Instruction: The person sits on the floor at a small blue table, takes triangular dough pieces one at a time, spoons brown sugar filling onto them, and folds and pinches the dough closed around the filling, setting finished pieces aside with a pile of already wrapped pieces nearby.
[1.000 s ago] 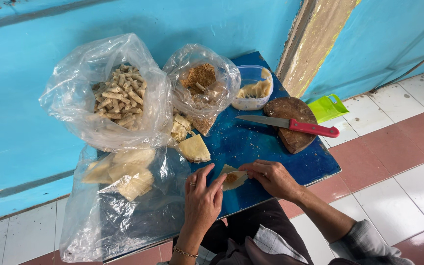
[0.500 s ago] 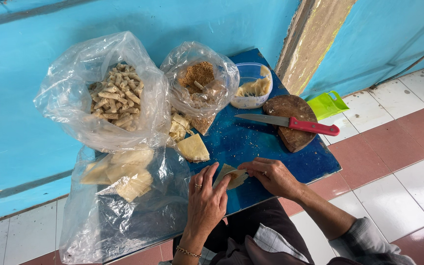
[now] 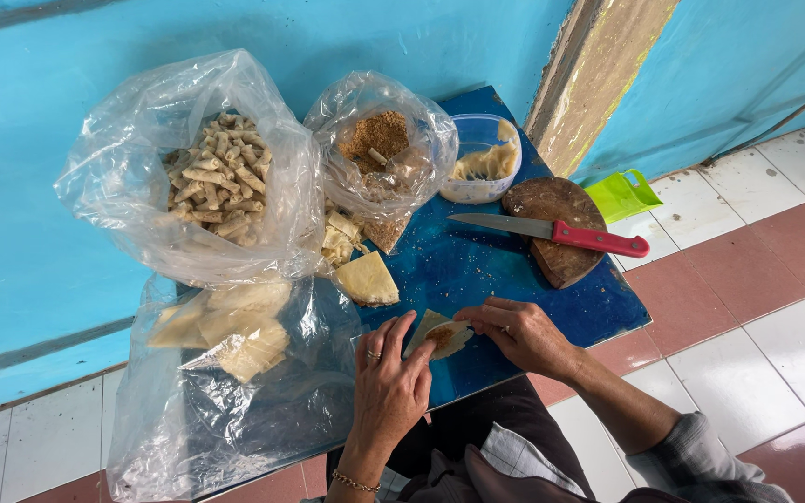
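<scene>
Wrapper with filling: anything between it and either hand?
Nothing visible. The left hand and the right hand both touch the triangular wrapper on the blue table. The knife on the round wooden board and the stack of wrappers lie apart, further back.
</scene>
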The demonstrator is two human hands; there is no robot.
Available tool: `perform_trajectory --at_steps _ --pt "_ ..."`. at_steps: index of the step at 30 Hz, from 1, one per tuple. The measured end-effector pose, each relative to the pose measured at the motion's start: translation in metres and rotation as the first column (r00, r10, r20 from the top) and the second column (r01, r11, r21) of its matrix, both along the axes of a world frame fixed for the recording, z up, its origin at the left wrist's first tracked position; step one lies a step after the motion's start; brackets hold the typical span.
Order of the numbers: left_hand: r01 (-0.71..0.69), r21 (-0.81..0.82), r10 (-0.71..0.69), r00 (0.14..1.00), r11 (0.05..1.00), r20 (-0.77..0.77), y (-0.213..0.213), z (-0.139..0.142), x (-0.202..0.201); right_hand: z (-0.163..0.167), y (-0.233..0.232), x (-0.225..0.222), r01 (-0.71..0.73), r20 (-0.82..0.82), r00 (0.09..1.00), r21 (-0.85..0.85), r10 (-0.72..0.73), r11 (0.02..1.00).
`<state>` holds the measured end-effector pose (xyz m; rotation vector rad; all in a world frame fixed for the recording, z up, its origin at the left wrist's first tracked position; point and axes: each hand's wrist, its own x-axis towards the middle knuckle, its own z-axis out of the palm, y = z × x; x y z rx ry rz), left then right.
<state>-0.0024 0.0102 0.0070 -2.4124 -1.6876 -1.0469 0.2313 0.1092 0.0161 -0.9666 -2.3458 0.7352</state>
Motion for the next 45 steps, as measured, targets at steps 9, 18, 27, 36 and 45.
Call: perform_trajectory --at_steps 9,18,27,36,45 --pt "-0.167 0.000 0.166 0.980 0.986 0.110 -0.006 -0.001 -0.005 0.013 0.011 0.003 0.013 -0.051 0.999 -0.121 -0.019 0.993" --pt "-0.336 -0.033 0.337 0.939 0.941 0.066 -0.013 0.007 0.004 0.057 0.111 -0.032 0.109 -0.321 0.905 -0.458 -0.278 0.882" --pt "-0.337 -0.125 0.349 0.933 0.933 0.092 -0.015 0.005 0.009 0.049 0.205 -0.181 0.084 0.385 0.841 0.599 -0.379 0.797" --pt "-0.366 -0.158 0.384 0.918 0.917 0.099 -0.011 0.010 0.011 0.075 0.023 -0.057 0.121 0.062 0.983 0.492 -0.174 0.862" --pt "-0.364 -0.297 0.396 0.917 0.883 0.052 -0.005 0.017 0.015 0.035 -0.037 -0.033 0.344 0.150 0.921 0.126 -0.360 0.931"
